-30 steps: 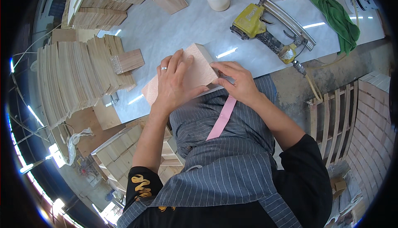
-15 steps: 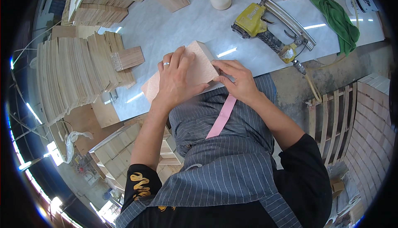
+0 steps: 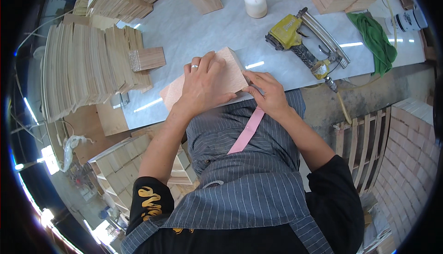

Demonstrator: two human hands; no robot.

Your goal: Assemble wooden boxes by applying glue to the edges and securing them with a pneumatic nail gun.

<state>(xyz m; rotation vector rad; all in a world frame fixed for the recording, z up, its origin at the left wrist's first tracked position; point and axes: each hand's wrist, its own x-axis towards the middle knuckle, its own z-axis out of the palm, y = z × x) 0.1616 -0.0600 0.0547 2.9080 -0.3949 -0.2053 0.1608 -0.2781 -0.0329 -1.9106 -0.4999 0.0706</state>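
Observation:
A box-shaped wooden piece (image 3: 232, 79) with a pale pinkish top lies slanted at the table's near edge, just in front of my apron. Across its top rests my left hand (image 3: 201, 81), a ring on one finger. The fingers reach over the far edge and the thumb stretches toward the near edge. At the right end, my right hand (image 3: 266, 91) grips the piece's corner between thumb and fingers; the fingertips are partly hidden. Whether the piece is hollow cannot be seen. Below the right hand, a pink strip (image 3: 247, 131) hangs over the striped apron.
A yellow-green nail gun (image 3: 287, 33) with a hose lies to the right, beside a green cloth (image 3: 379, 46). A red-tipped glue bottle (image 3: 255, 5) stands behind. Stacked thin boards (image 3: 80, 67) and a small wooden piece (image 3: 148, 59) are at left. A wooden pallet (image 3: 364, 148) is below right.
The whole view has shifted slightly, bringing a second white container into sight at the top. Both hands keep nearly the same hold on the wooden piece.

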